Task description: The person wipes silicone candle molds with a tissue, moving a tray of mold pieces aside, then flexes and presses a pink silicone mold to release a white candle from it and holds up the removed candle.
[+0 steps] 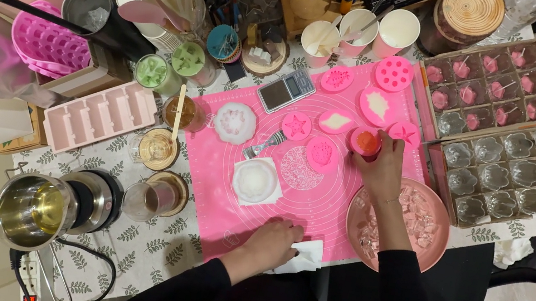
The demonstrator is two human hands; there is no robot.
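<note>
The right hand reaches across the pink mat and closes its fingers round a small round mould filled with orange-red, holding it steady at the mat's far right. The left hand lies flat, palm down, fingers loosely spread on the mat's near edge beside a white tissue, seemingly pinning the mat still. Other pink moulds, such as the star mould, are spread over the mat within easy reach. A pink plate of clear pieces sits under the right forearm, close at hand. A pocket scale lies at the mat's top, and a metal pot stands well to the left on the tabletop.
</note>
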